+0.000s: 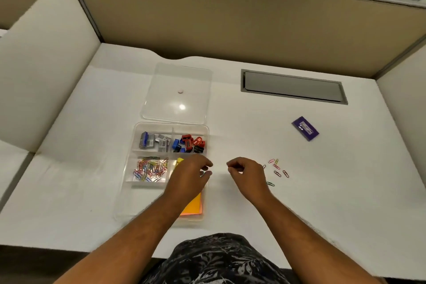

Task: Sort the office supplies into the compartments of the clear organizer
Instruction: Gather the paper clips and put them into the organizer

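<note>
Sorting office supplies at a white desk, a person works over a clear organizer whose lid lies flat just beyond it. The left hand hovers above the organizer's near-right compartment, over the orange sticky notes, fingers curled with thumb and forefinger close together; whether they pinch anything cannot be told. The right hand hangs just right of the organizer, fingers loosely curled in a pinch, and it too shows no object clearly. Loose paper clips lie scattered on the desk just right of that hand, while a heap of sorted clips fills the near-left compartment. Red, blue and black sharpeners fill the far-right compartment, staple boxes the far-left. A purple box sits well apart at far right. The loose clips look light, thin and stiff, lying flat and likely slippery on the smooth top; they probably want a fingertip pinch at one rounded end, or sliding together first. The purple box looks light and rigid, best taken across its short sides
</note>
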Motion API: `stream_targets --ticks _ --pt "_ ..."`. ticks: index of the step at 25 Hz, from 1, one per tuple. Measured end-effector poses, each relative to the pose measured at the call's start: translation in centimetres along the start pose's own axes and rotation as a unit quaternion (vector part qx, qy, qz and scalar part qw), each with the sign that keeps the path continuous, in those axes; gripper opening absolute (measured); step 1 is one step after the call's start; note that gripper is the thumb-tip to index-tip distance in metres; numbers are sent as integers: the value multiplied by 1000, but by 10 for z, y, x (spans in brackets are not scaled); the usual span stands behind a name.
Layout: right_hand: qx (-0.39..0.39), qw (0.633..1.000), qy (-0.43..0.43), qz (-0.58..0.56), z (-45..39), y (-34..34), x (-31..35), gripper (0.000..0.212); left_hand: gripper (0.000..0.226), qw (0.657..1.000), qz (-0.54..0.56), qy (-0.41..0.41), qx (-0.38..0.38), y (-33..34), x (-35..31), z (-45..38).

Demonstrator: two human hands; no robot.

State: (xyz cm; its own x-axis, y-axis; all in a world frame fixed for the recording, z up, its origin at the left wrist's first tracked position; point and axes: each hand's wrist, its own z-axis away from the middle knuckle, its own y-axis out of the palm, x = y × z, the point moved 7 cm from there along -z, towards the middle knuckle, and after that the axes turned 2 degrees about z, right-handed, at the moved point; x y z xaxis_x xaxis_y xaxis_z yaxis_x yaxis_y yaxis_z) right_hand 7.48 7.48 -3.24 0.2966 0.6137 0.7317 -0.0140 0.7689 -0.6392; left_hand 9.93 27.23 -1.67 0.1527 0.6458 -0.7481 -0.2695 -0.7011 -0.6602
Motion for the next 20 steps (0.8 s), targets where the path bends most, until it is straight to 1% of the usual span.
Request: stream_targets --ticks 2,4,5,8,9,10,12,16,18,20 --pt "-40 998 44 16 8 -31 -41 20 18 998 -15 21 51 38 -24 -4" --pt "-67 993 87 43 12 -61 -78 25 22 995 -37 26 91 76 -42 -8" --pt "-68 990 110 57 13 -74 -95 32 27 994 -41 22 104 93 -48 -9" --pt "-33 982 148 109 12 -94 -135 71 50 991 -68 5 116 129 -55 -14" --pt "-18 979 159 123 11 -96 -145 80 56 990 -85 -4 114 138 -55 -15" --pt "-6 977 163 138 11 -94 -151 85 61 989 -96 -17 112 144 -53 -16" --pt "8 975 139 170 5 -87 -154 83 64 989 -98 -34 107 157 -53 -20" --pt "46 982 29 179 -17 -72 -138 66 63 990 -86 -25 113 183 -66 -30" --pt "50 984 12 172 -26 -77 -138 70 63 990 -82 -24 116 192 -72 -34" --pt "53 978 22 201 -34 -89 -143 88 65 990 -82 -33 113 196 -74 -39"
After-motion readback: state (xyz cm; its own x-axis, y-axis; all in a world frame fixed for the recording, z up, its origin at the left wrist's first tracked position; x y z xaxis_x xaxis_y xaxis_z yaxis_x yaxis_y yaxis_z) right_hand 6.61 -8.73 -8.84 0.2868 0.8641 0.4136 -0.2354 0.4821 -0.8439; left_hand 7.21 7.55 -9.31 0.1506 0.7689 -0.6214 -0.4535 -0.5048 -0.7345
